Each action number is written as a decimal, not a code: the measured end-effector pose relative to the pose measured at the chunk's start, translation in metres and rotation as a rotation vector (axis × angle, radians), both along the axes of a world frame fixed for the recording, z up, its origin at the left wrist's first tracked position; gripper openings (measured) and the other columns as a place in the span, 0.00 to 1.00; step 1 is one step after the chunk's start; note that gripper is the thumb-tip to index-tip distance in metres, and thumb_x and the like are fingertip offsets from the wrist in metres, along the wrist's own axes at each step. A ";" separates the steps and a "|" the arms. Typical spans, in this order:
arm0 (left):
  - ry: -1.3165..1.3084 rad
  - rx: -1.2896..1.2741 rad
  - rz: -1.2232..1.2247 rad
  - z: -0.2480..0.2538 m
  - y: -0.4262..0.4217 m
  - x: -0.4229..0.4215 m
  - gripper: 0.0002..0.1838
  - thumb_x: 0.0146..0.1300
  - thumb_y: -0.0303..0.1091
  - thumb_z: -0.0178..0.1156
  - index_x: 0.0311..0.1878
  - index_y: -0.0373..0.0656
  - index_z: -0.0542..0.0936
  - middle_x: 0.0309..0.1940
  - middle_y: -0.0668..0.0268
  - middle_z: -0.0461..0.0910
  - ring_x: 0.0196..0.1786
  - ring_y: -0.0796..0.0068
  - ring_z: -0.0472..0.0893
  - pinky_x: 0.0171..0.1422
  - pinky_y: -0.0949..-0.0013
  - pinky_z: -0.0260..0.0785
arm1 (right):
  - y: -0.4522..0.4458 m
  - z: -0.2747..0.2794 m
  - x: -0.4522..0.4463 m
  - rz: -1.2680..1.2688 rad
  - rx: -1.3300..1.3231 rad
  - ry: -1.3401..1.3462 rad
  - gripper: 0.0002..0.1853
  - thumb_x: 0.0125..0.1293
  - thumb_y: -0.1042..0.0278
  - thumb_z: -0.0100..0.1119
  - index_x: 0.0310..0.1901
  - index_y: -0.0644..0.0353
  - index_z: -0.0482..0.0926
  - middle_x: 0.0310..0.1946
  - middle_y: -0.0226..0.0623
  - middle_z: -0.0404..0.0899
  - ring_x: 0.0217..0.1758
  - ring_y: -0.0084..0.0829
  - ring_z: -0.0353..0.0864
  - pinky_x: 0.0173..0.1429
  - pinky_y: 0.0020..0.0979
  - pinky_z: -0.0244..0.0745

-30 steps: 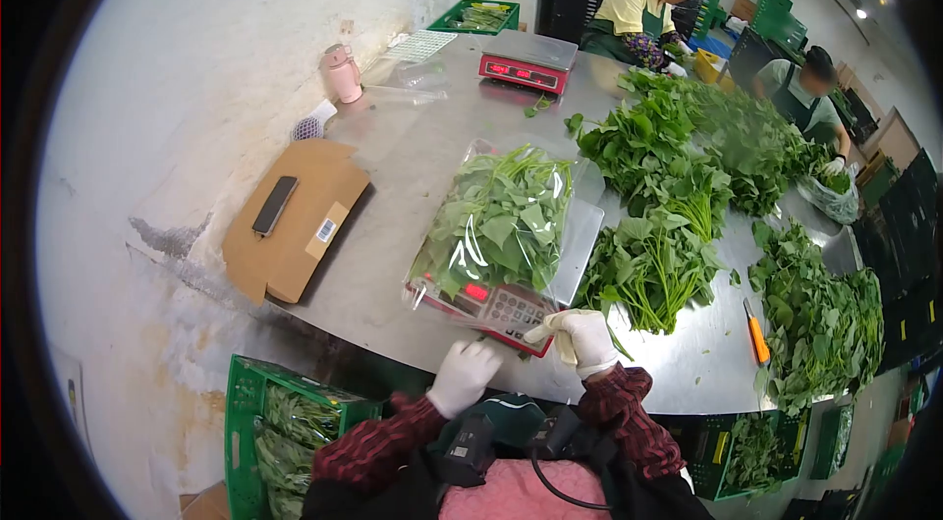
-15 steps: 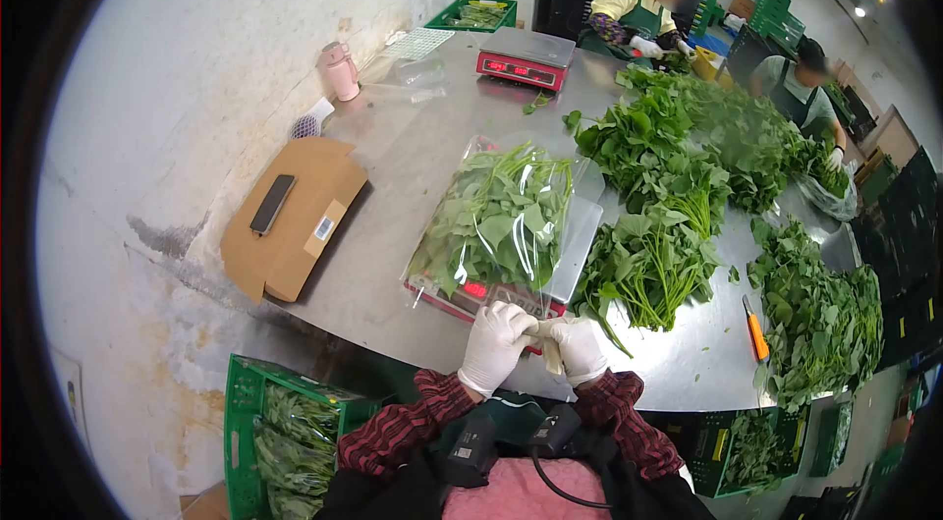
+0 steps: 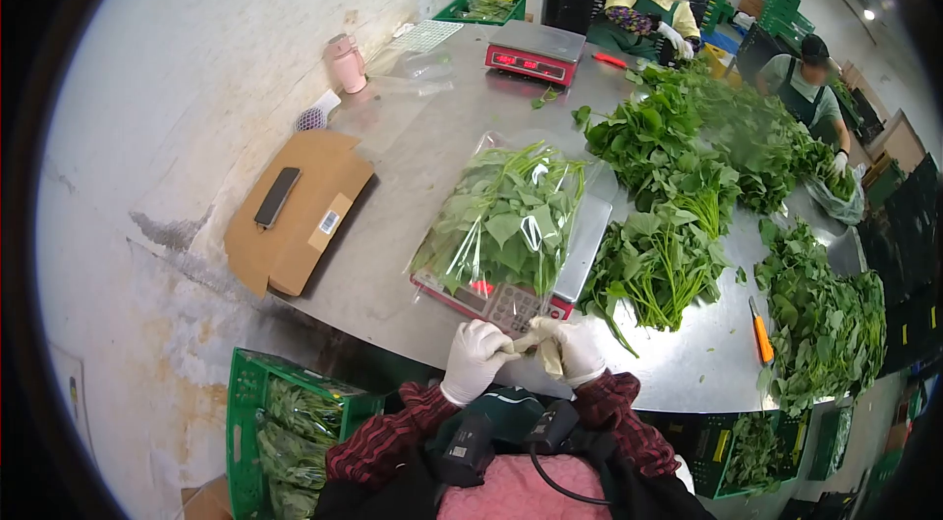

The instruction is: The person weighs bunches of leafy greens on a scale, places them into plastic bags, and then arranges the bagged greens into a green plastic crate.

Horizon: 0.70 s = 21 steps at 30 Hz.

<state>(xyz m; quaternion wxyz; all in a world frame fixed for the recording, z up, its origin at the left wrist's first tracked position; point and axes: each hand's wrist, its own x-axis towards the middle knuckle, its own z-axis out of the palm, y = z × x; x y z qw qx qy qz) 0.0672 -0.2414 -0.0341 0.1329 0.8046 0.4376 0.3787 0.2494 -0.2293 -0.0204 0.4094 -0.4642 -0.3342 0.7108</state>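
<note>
A clear bag of leafy greens [image 3: 506, 216] lies on a red scale [image 3: 501, 309], over part of its keypad and display. Just below the scale's front edge are both of my white-gloved hands. My left hand [image 3: 476, 360] is closed, its fingertips pinched near the glove fingers of the other hand. My right hand [image 3: 570, 351] has its fingers bent together, with loose glove material hanging at the fingertips. Whether either hand pinches anything besides glove material is too small to tell.
Loose greens [image 3: 653, 260] are heaped right of the scale, near an orange-handled knife [image 3: 761, 333]. Cardboard [image 3: 295, 216] with a phone [image 3: 278, 198] lies left. A second scale [image 3: 530, 54] stands farther back. Two people [image 3: 653, 4] work beyond. A green crate [image 3: 246, 422] sits lower left.
My left hand has come up and right to meet my right hand, then drawn back slightly left. The far person's hands have moved, and a red object now lies near the second scale.
</note>
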 end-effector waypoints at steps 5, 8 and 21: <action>-0.130 -0.033 0.009 0.011 0.001 -0.002 0.09 0.44 0.35 0.68 0.26 0.47 0.76 0.27 0.71 0.74 0.37 0.65 0.72 0.43 0.62 0.61 | 0.007 -0.009 -0.005 0.030 0.002 -0.112 0.19 0.64 0.55 0.59 0.26 0.65 0.82 0.09 0.31 0.70 0.09 0.21 0.66 0.16 0.24 0.58; -0.152 -0.003 0.047 0.019 -0.001 -0.004 0.08 0.45 0.35 0.67 0.28 0.47 0.78 0.28 0.69 0.75 0.37 0.64 0.72 0.44 0.62 0.62 | 0.009 -0.016 -0.012 -0.038 0.049 -0.136 0.14 0.62 0.60 0.62 0.28 0.64 0.82 0.13 0.30 0.75 0.12 0.19 0.68 0.18 0.22 0.59; 0.349 0.240 -0.077 0.015 0.007 0.013 0.09 0.48 0.33 0.55 0.34 0.47 0.75 0.29 0.68 0.73 0.37 0.70 0.73 0.41 0.65 0.62 | 0.009 -0.031 -0.013 -0.113 0.484 -0.305 0.13 0.65 0.64 0.57 0.26 0.62 0.82 0.21 0.31 0.81 0.21 0.14 0.70 0.25 0.21 0.64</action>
